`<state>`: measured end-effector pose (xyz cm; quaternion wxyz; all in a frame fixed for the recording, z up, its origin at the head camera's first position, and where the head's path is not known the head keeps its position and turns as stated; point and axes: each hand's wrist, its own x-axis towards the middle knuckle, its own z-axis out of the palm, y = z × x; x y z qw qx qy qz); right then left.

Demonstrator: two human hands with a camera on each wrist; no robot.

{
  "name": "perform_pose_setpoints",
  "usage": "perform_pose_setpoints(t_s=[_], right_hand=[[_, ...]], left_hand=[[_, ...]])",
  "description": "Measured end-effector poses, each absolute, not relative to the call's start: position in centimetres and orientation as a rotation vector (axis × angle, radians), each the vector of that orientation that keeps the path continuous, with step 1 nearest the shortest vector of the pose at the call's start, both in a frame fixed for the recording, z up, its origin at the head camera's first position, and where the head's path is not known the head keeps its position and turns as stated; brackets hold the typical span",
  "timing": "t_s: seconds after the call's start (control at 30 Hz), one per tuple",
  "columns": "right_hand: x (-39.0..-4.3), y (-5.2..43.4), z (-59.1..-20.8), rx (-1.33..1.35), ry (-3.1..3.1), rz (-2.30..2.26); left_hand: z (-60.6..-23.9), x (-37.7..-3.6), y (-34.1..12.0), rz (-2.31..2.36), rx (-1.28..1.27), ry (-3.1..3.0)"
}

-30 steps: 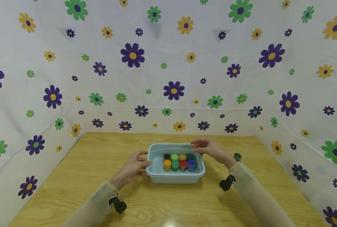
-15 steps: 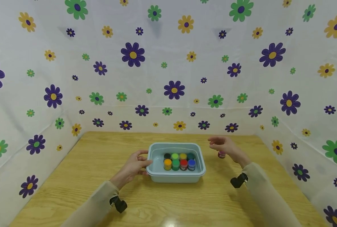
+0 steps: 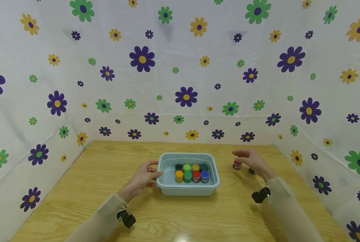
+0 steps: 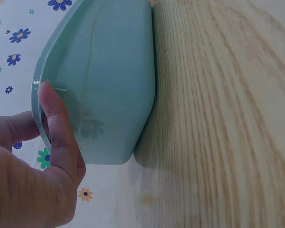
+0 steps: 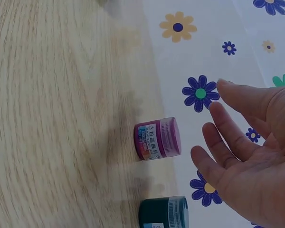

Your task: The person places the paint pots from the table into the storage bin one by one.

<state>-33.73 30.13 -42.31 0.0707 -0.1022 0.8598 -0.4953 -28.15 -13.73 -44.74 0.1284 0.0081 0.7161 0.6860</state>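
Observation:
A pale teal plastic tub [image 3: 187, 190] stands mid-table and holds several small paint jars [image 3: 191, 172] with coloured lids in two rows. My left hand [image 3: 152, 170] grips the tub's left rim; in the left wrist view the thumb [image 4: 59, 128] lies over the rim of the tub [image 4: 109, 80]. My right hand [image 3: 247, 157] hovers open, holding nothing, right of the tub. Just beside it on the table stand a magenta jar [image 3: 236, 164] and a dark green jar [image 3: 251, 171]. In the right wrist view the magenta jar [image 5: 157, 138] and dark green jar [image 5: 164, 213] stand apart from the fingers [image 5: 228, 128].
The wooden table [image 3: 107, 174] is walled on three sides by a white cloth with flower prints [image 3: 186, 95]. Black wrist camera mounts [image 3: 260, 195] sit at both sleeves.
My right hand has left the tub's far right rim and moved right, over the two jars on the table. The left hand and the tub have not moved.

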Motion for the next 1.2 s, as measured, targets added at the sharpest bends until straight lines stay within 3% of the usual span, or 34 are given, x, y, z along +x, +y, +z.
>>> perform_pose_setpoints(t_s=[0.63,1.2], right_hand=[[-34.3,29.3,-43.9,-0.244,2.641,-1.34],[-34.0,28.3,-44.4,-0.206,2.662,-1.282]], left_hand=[[-43.3,-27.0,-13.9,1.968,0.073,2.068],[-44.8,-28.1,-13.8,1.993,0.012,2.093]])
